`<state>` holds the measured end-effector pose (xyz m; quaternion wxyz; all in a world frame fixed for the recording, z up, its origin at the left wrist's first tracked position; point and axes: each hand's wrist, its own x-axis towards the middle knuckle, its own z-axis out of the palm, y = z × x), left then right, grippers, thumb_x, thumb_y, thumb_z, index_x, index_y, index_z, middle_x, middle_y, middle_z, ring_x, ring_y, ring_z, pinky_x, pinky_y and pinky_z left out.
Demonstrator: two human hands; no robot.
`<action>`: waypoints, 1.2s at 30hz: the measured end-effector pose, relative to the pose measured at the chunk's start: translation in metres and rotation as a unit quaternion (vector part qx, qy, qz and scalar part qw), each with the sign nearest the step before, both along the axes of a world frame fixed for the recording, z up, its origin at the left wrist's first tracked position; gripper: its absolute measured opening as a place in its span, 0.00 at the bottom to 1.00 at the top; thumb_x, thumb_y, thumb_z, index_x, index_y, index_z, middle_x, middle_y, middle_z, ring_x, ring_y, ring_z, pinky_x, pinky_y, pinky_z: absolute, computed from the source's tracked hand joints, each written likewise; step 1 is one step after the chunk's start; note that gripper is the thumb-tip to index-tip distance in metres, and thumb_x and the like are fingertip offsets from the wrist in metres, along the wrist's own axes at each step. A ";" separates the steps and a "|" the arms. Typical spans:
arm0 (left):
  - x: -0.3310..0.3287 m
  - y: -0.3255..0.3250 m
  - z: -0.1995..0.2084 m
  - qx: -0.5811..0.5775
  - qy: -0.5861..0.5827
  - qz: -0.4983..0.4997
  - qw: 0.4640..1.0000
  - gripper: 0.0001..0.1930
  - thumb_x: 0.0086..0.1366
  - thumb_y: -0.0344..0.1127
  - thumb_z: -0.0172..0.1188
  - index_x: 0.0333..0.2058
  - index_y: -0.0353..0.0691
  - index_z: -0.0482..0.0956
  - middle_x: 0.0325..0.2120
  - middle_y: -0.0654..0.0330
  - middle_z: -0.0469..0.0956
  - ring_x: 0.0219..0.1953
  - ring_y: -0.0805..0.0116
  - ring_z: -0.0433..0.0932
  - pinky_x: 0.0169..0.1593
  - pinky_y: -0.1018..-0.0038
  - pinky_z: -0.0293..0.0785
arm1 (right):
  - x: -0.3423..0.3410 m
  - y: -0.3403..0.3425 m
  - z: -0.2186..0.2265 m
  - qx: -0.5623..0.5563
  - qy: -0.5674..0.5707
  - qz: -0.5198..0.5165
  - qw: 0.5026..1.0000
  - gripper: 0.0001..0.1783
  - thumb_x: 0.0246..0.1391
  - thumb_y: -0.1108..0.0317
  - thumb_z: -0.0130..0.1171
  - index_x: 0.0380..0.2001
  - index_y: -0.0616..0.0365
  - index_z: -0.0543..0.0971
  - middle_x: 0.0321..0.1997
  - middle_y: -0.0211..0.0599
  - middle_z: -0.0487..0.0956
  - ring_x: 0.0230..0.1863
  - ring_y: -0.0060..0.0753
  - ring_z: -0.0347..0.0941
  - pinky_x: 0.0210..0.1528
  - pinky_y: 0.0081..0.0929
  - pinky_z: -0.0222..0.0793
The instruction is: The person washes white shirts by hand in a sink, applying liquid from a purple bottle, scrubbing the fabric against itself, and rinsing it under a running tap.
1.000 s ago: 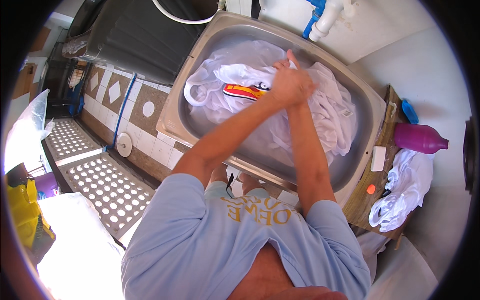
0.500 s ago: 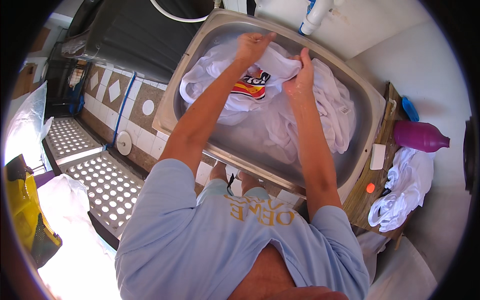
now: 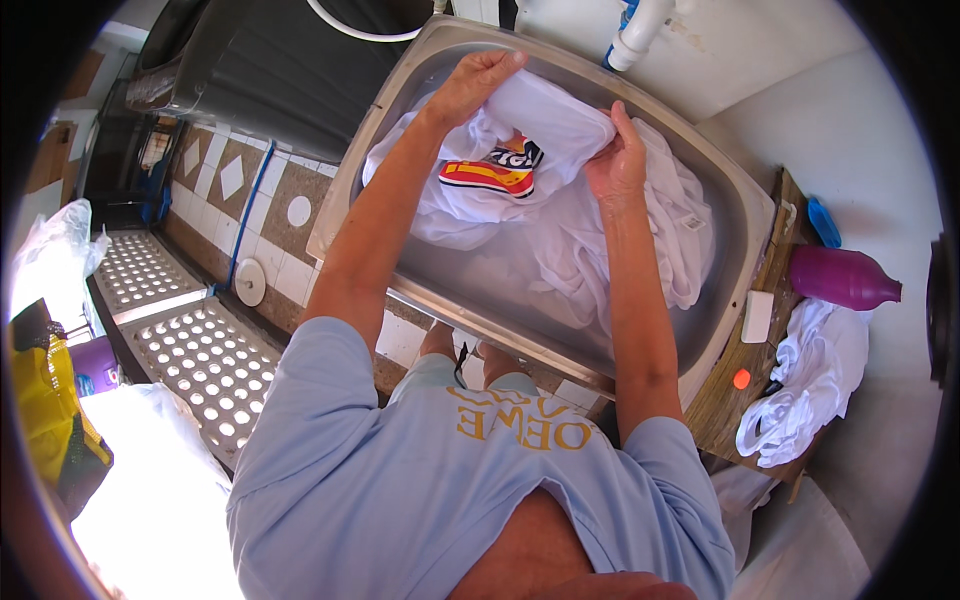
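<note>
Wet white cloth with a red, yellow and black print, probably a shirt (image 3: 550, 125), is stretched between my two hands over a metal sink (image 3: 735, 190). My left hand (image 3: 474, 85) is closed on its upper left edge, near the sink's far rim. On the right, my right hand (image 3: 617, 165) pinches the other end of that edge, thumb pointing up. The lower part of the shirt lies in cloudy water. More white laundry (image 3: 670, 230) is heaped in the right half of the sink, beside and under my right wrist.
Right of the sink, a wooden board (image 3: 715, 415) bears a white bar (image 3: 757, 316), an orange cap (image 3: 741, 379), a purple bottle (image 3: 845, 276), a blue brush-like object (image 3: 823, 222) and white cloths (image 3: 805, 380). A white pipe (image 3: 640, 35) comes down behind. Perforated grey panels (image 3: 205, 375) stand at left.
My hands have moved apart, the left one outward to the left. The cloth between them is now spread wider and tauter, with more of the print showing.
</note>
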<state>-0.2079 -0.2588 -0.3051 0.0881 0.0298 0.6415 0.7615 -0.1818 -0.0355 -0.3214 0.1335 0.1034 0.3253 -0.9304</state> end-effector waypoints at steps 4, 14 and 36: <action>0.003 0.001 0.010 0.022 -0.006 0.002 1.000 0.18 0.63 0.51 0.59 0.33 0.40 0.79 0.26 0.66 0.78 0.29 0.80 0.74 0.35 0.77 0.74 | 0.002 0.001 0.009 0.022 0.030 0.014 0.999 0.07 0.53 0.64 0.59 0.28 0.54 0.76 0.29 0.28 0.77 0.34 0.25 0.73 0.41 0.26 0.68; 0.001 -0.023 0.012 0.050 0.042 0.020 0.998 0.16 0.66 0.50 0.54 0.36 0.43 0.78 0.29 0.67 0.78 0.31 0.81 0.75 0.37 0.78 0.74 | -0.005 -0.001 0.024 0.275 0.212 0.072 0.935 0.07 0.54 0.66 0.60 0.27 0.55 0.74 0.25 0.18 0.70 0.29 0.11 0.61 0.33 0.14 0.55; 0.015 -0.055 0.003 0.163 0.076 0.098 0.979 0.16 0.67 0.50 0.53 0.35 0.44 0.79 0.27 0.69 0.78 0.28 0.82 0.74 0.33 0.80 0.73 | -0.023 -0.032 0.055 0.334 0.348 0.111 0.869 0.03 0.53 0.73 0.56 0.28 0.59 0.72 0.27 0.21 0.69 0.29 0.11 0.60 0.32 0.12 0.54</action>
